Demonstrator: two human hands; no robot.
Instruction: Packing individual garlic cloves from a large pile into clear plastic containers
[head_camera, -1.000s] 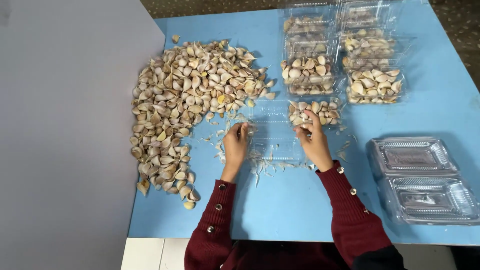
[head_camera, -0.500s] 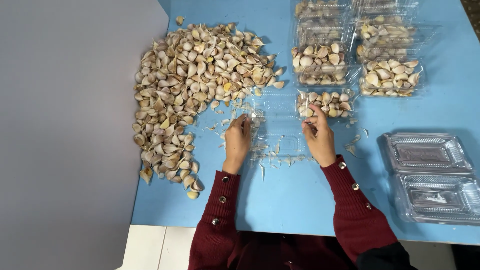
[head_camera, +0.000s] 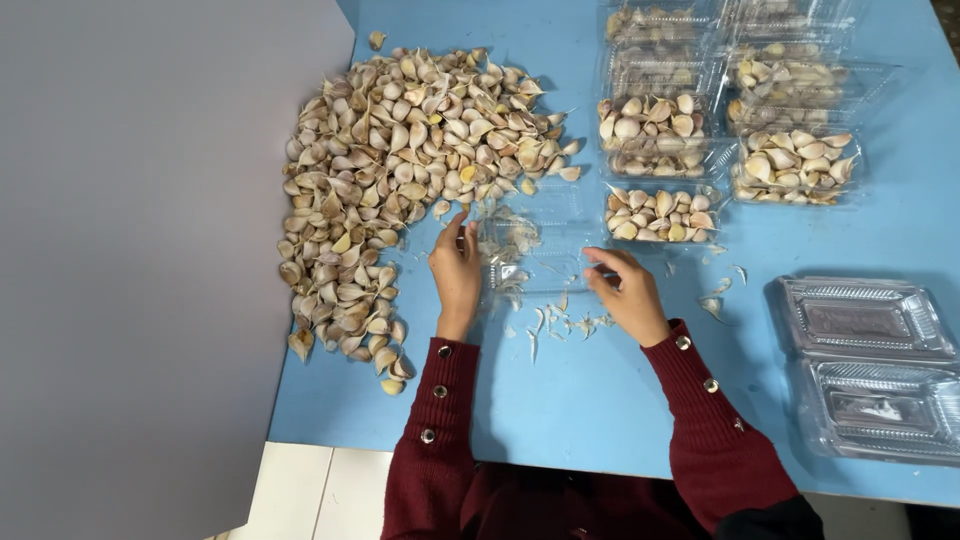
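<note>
**A:** We look down from the head camera onto a blue table (head_camera: 600, 420). The left hand (head_camera: 456, 272) sits at the left edge of a clear plastic clamshell container (head_camera: 535, 245), fingers spread and loose, their tips touching its rim.

**B:** We see the right hand (head_camera: 622, 290) at the container's near right corner, fingers curled in toward the plastic. Whether it pinches the edge or just rests there, we cannot tell.

**A:** The container itself lies open in the middle of the table, between the two hands, with only a few papery scraps inside it.

**B:** To the far left of it we have the big heap of garlic cloves (head_camera: 400, 170), spreading down the left side of the table. Its edge comes just beside the left hand.

**A:** Loose garlic skins (head_camera: 560, 322) lie scattered on the table near the hands.

**B:** Just right of the open container sits a filled tray of cloves (head_camera: 660, 212), touching it. Farther off we count more filled trays (head_camera: 790, 168), packed close together at the far right.

**A:** At the near right, well apart from the hands, lie two empty clamshells (head_camera: 870, 360), side by side.

**B:** Both sleeves (head_camera: 700, 420) are dark red with small round buttons. A grey surface (head_camera: 140, 280) borders the table on the left.
</note>
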